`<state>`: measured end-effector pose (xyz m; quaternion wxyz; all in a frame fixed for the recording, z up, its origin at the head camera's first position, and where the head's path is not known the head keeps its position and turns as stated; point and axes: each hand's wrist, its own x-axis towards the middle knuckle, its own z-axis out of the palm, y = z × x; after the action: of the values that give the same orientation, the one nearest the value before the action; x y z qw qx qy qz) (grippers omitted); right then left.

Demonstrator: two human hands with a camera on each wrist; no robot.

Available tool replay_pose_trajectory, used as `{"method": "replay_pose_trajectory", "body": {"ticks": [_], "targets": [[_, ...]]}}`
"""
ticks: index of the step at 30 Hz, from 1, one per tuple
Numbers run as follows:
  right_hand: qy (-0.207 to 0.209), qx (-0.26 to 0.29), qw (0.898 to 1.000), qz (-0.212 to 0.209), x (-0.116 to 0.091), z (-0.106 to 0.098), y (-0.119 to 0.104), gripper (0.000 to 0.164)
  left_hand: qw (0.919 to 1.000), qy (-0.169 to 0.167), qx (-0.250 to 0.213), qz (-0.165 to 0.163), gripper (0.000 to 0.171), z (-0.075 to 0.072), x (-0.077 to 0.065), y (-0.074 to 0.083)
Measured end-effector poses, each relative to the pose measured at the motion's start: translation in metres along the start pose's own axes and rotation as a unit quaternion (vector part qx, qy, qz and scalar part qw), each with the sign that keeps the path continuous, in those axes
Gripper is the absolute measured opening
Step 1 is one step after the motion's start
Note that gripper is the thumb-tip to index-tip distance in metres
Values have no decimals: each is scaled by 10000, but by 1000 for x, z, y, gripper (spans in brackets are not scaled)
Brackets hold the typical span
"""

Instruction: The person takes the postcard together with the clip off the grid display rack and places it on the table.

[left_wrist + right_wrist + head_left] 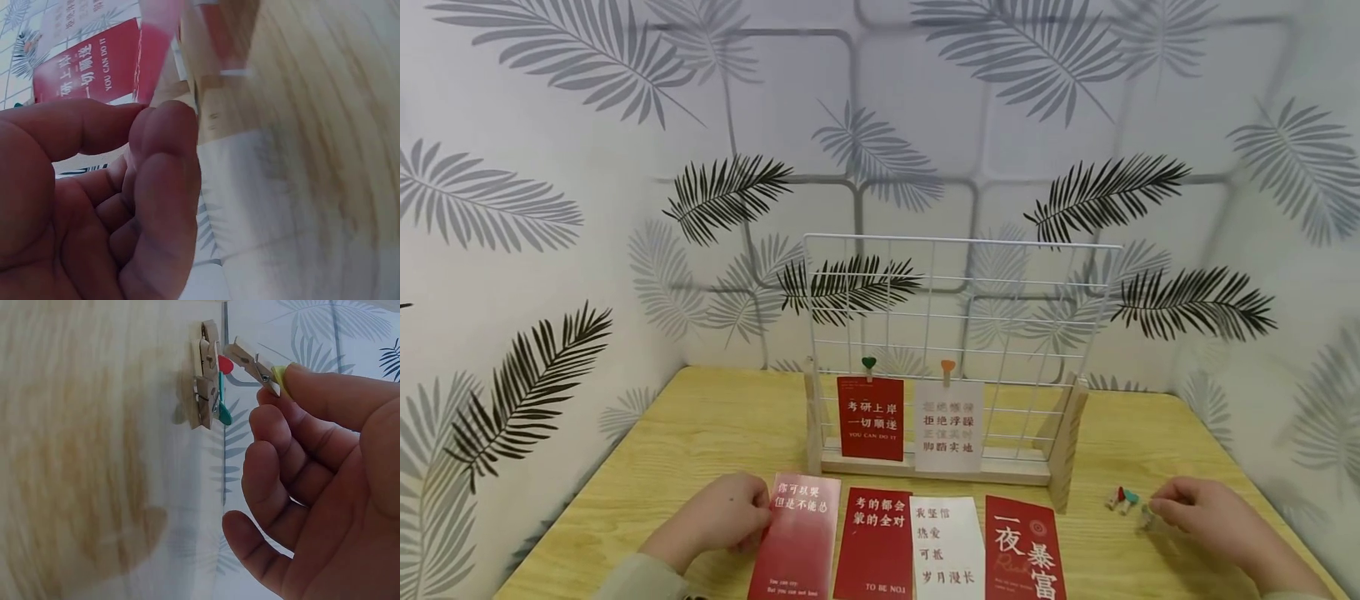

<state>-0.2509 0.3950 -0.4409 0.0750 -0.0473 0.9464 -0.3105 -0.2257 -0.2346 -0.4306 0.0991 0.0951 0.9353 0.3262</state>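
My left hand [730, 512] pinches the left edge of a pinkish-red card [797, 533] with white writing, at the left end of a row. In the left wrist view, that card [161, 37] is caught between thumb and forefinger. Over on the right, my right hand [1206, 521] holds a small wooden clothespin [253, 365] with a yellow decoration, pinched between thumb and forefinger. Close by lie other wooden clothespins [205, 394], with a red and a teal heart showing. A white wire grid rack [962, 323] on wooden feet stands behind the cards.
On the rack, a green-heart clip [868, 364] holds a red card [872, 425] and an orange-heart clip [948, 367] a white card [949, 429]. On the wooden table [700, 417] lie a red card [874, 554], a white card [947, 554] and another red card [1022, 554]. Leaf-patterned walls surround it.
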Motion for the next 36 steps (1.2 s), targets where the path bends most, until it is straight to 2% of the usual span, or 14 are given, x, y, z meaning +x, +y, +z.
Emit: {"method": "replay_pose_trajectory", "body": {"ticks": [7,16,28,36], "targets": [[-261,-139,9996,-16,2,3,6,21,9996,-115,211,-155,17,0,4,-2],[-404,-265,9987,-177,1,6,9,22,9962,-475,254,-679,20,2,9,3],[-378,-650,9972,-43,3,5,7,18,9933,-780,499,-694,22,3,13,-2],[-344,-867,9956,53,5,7,10,16,9909,-889,481,-888,20,3,13,-1]]}}
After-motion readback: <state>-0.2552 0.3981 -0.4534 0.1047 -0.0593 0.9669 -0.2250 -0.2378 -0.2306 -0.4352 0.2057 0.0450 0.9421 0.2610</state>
